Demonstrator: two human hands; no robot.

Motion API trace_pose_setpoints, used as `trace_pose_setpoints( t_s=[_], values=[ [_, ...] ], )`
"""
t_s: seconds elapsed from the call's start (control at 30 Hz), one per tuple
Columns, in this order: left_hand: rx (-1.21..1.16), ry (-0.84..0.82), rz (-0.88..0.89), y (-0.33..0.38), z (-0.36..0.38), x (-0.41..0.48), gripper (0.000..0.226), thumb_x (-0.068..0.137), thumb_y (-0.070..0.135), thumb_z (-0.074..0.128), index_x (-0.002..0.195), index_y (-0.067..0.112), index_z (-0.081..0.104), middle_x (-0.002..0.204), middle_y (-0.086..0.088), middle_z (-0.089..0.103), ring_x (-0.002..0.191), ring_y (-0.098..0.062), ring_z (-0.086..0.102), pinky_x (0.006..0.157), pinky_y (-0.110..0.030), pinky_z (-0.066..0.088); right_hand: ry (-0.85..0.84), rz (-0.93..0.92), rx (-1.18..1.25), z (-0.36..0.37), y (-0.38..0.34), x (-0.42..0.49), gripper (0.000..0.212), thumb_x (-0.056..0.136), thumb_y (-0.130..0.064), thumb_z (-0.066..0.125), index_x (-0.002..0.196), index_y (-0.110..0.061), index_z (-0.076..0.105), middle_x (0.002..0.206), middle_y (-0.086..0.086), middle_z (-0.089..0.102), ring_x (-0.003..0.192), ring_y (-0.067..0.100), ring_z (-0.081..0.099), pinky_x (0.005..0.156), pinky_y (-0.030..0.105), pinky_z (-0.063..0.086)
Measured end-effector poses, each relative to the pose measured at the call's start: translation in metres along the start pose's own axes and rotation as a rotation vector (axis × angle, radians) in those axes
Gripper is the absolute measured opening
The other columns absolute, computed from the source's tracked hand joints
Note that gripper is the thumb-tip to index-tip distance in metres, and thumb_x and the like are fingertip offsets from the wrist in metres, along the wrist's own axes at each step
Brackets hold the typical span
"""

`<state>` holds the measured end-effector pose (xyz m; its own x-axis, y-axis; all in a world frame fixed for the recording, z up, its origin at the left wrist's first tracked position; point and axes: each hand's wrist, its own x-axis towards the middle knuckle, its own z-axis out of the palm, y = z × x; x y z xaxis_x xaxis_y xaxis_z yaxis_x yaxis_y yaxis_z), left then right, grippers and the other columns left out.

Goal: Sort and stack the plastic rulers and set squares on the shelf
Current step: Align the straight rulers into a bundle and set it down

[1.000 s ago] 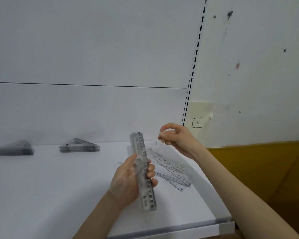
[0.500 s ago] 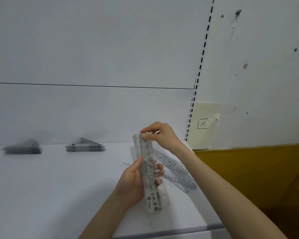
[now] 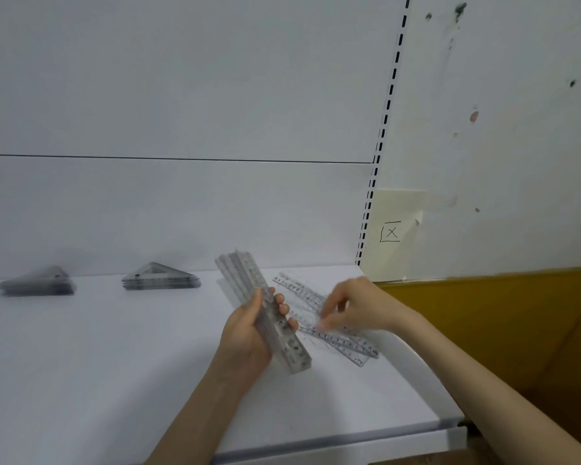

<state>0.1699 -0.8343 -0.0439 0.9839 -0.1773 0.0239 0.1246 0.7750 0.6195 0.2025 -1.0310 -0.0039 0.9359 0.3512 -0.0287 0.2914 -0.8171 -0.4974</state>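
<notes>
Ruler bundle: clear plastic, black scale marks, held tilted with the top end leaning left. Gripped by left hand, thumb on near face, fingers wrapped round far edge. Just right of those fingers, flat on white shelf: loose rulers, overlapping, fanned out. Right hand over them, fingers bent down, motion-blurred; touching or pinching a ruler, cannot tell. Well left of left fingers: set square stack, then far set square stack, smeared. Number of rulers in bundle unreadable.
</notes>
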Motion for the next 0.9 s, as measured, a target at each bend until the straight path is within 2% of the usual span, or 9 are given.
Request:
trace_pose_setpoints(
  t_s=[0.1, 0.2, 0.33, 0.4, 0.57, 0.7, 0.77, 0.83, 0.9],
  values=[
    [-0.034, 0.027, 0.031, 0.002, -0.004, 0.001, 0.020, 0.088, 0.026, 0.048, 0.095, 0.007, 0.050, 0.076, -0.007, 0.055, 0.061, -0.019, 0.056, 0.056, -0.031, 0.053, -0.050, 0.047, -0.201, 0.009, 0.008, -0.019, 0.046, 0.064, -0.051, 0.083, 0.103, -0.028, 0.072, 0.093, -0.012, 0.064, 0.085, 0.006, 0.059, 0.069, 0.021, 0.046],
    [-0.069, 0.084, 0.025, 0.005, -0.005, -0.001, 0.019, 0.096, 0.023, 0.042, 0.089, 0.008, 0.051, 0.072, -0.005, 0.057, 0.055, -0.019, 0.058, 0.054, -0.029, 0.052, 0.010, 0.015, -0.221, 0.019, 0.011, -0.019, 0.038, 0.071, -0.041, 0.080, 0.104, -0.026, 0.070, 0.096, -0.009, 0.064, 0.085, 0.008, 0.058, 0.069, 0.022, 0.046],
    [-0.093, 0.120, 0.041, 0.008, -0.003, -0.005, 0.020, 0.098, 0.022, 0.038, 0.088, 0.009, 0.050, 0.070, -0.005, 0.056, 0.056, -0.018, 0.056, 0.055, -0.028, 0.052, 0.018, 0.046, 0.040, 0.022, 0.014, -0.016, 0.012, 0.078, -0.025, 0.077, 0.080, -0.024, 0.065, 0.081, -0.002, 0.065, 0.072, 0.012, 0.056, 0.061, 0.018, 0.043],
    [-0.105, 0.128, 0.049, 0.009, -0.003, -0.006, 0.020, 0.097, 0.022, 0.038, 0.087, 0.010, 0.051, 0.071, -0.005, 0.055, 0.057, -0.018, 0.055, 0.056, -0.028, 0.051, 0.070, 0.083, 0.176, 0.019, 0.016, -0.016, 0.014, 0.083, -0.021, 0.073, 0.071, -0.024, 0.066, 0.075, -0.001, 0.065, 0.066, 0.011, 0.055, 0.058, 0.017, 0.042],
    [-0.134, 0.156, 0.061, 0.010, -0.004, -0.008, 0.018, 0.093, 0.022, 0.040, 0.086, 0.009, 0.052, 0.072, -0.006, 0.053, 0.064, -0.019, 0.051, 0.055, -0.030, 0.049, 0.203, 0.146, 0.514, 0.007, 0.018, -0.023, 0.010, 0.086, -0.019, 0.070, 0.078, -0.016, 0.072, 0.068, -0.004, 0.065, 0.057, 0.003, 0.050, 0.056, 0.013, 0.036],
    [-0.118, 0.137, 0.030, 0.010, -0.004, -0.008, 0.011, 0.083, 0.018, 0.047, 0.087, 0.009, 0.051, 0.072, -0.006, 0.053, 0.064, -0.019, 0.051, 0.055, -0.030, 0.049, 0.257, 0.054, 0.686, -0.004, 0.010, -0.035, 0.008, 0.087, -0.013, 0.069, 0.079, -0.013, 0.070, 0.066, -0.007, 0.069, 0.057, -0.004, 0.054, 0.059, 0.016, 0.037],
    [-0.110, 0.113, 0.012, 0.008, -0.004, -0.008, 0.014, 0.076, 0.019, 0.051, 0.087, 0.009, 0.051, 0.073, -0.006, 0.052, 0.064, -0.020, 0.051, 0.055, -0.030, 0.049, 0.288, -0.025, 0.709, -0.007, 0.007, -0.040, 0.007, 0.087, -0.012, 0.068, 0.080, -0.013, 0.070, 0.071, -0.003, 0.071, 0.065, 0.003, 0.059, 0.066, 0.020, 0.041],
    [-0.102, 0.087, -0.010, 0.007, -0.004, -0.008, 0.017, 0.075, 0.020, 0.051, 0.087, 0.009, 0.050, 0.073, -0.006, 0.053, 0.063, -0.019, 0.051, 0.055, -0.030, 0.049, 0.322, -0.117, 0.705, -0.007, 0.005, -0.044, 0.008, 0.088, -0.013, 0.068, 0.080, -0.015, 0.070, 0.076, 0.001, 0.073, 0.074, 0.023, 0.061, 0.074, 0.031, 0.042],
    [-0.097, 0.054, -0.036, 0.007, -0.001, -0.009, 0.016, 0.076, 0.020, 0.049, 0.087, 0.008, 0.051, 0.073, -0.006, 0.052, 0.062, -0.019, 0.050, 0.054, -0.031, 0.049, 0.336, -0.199, 0.653, -0.006, 0.004, -0.044, 0.008, 0.088, -0.015, 0.068, 0.081, -0.019, 0.069, 0.081, 0.002, 0.074, 0.073, 0.037, 0.059, 0.074, 0.040, 0.041]
  ],
)
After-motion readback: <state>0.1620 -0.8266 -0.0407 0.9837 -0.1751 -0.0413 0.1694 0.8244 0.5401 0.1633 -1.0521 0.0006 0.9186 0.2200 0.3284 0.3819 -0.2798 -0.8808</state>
